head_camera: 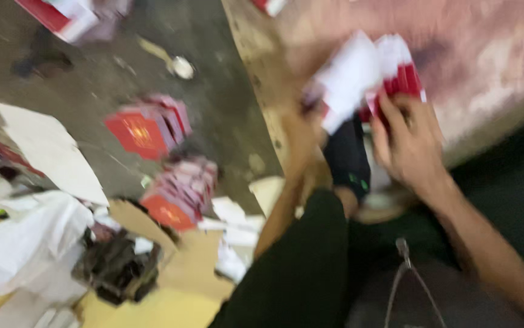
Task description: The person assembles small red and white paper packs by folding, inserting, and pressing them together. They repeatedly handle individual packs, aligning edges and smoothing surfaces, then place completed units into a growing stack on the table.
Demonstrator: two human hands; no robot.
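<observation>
Two hands meet at approx 1 o'clock of the view, over the edge of a worn pinkish-brown surface (486,54). Right hand (410,143) is clenched round a flat red-and-white cardboard pack (398,70), fingers curled over its lower red part. Left hand (307,130) grips a white folded card sheet (350,79), touching the pack's left side; motion blur hides the exact finger placement. A black sock-like cloth w/ small green marks (347,158) sits just below both hands, at 6 o'clock from the sheet. Person's dark trouser leg (298,267) fills the bottom centre.

On the grey concrete floor (213,91), at 9 o'clock from the hands and well apart: a stack of red flat boxes (143,127), a second tilted stack of red-and-pink boxes (180,191) below it, loose white paper sheets (49,149), brown cardboard pieces (183,267) and a dark crumpled bundle (116,270) near 7 o'clock.
</observation>
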